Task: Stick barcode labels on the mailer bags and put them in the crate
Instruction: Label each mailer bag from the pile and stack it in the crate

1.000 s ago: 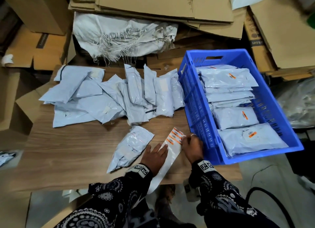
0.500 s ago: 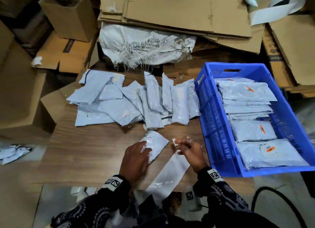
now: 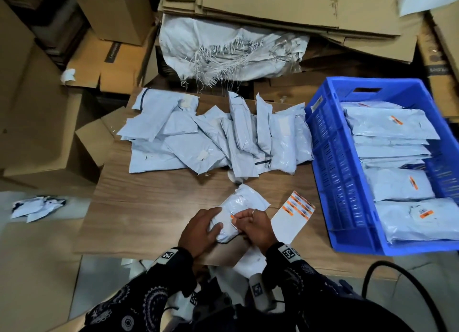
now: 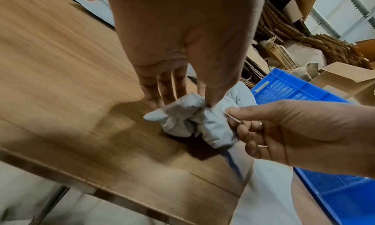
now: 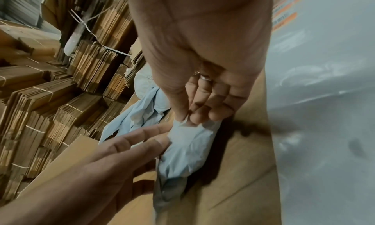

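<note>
While the mailer bag (image 3: pixel 244 209) lies on the bench (image 3: pixel 154 207) near its front edge, it is gripped at its near end by the left hand (image 3: pixel 202 228), thumb on top and fingers at its side. A barcode label (image 3: pixel 233 220) is pinched between thumb and forefinger of the right hand (image 3: pixel 257 226) and held just over the bag. The bag is judged light, soft and crinkly, its film probably slippery, so it is best pinned flat by the padded middle while the label is pressed on. The label sheet (image 3: pixel 291 217) lies just right of the hands, with the blue crate (image 3: pixel 325 158) beyond it. Whether the label already touches the film cannot be told. The print on it is too small to read, and the crate's right side is cut off.
</note>
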The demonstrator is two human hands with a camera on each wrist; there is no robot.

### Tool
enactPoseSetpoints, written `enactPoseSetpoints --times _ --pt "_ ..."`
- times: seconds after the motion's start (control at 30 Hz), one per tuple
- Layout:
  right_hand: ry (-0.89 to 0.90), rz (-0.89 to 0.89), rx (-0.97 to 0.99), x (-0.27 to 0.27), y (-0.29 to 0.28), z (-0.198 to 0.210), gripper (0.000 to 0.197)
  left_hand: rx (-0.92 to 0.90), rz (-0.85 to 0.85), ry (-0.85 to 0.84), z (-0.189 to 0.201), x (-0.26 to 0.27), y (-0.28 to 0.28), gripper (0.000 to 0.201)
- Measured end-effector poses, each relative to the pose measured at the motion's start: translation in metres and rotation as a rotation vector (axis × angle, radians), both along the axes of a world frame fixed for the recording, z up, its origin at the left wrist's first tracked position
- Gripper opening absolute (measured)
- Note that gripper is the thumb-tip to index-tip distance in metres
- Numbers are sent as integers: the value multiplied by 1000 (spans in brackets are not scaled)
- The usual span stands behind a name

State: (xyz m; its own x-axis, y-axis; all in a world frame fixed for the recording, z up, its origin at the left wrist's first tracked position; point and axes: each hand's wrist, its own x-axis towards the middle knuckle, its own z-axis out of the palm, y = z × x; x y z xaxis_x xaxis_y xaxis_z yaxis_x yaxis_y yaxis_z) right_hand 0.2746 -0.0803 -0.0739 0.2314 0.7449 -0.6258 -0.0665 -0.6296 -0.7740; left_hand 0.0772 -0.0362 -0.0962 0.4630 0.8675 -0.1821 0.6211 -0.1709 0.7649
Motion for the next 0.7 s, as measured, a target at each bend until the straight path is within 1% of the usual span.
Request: enactPoseSetpoints --times 0.17,0.2,0.3,0.4,0.6,0.7 --pt "-110 27 9 -7 -1 -3 35 13 14 1 -3 -1 3 63" --pt "-107 28 29 -9 -2 -3 33 10 18 -2 -3 -2 3 63" --pt "-86 20 79 -12 -3 1 19 -16 24 -1 0 -3 5 55" --pt "-141 56 84 -17 -4 1 12 -18 12 2 1 -3 7 52" --pt "-320 109 37 -23 -2 -5 12 -26 -6 -3 1 -5 7 51" --pt "-398 140 -45 -25 1 -6 16 -26 -21 0 -1 -4 9 49"
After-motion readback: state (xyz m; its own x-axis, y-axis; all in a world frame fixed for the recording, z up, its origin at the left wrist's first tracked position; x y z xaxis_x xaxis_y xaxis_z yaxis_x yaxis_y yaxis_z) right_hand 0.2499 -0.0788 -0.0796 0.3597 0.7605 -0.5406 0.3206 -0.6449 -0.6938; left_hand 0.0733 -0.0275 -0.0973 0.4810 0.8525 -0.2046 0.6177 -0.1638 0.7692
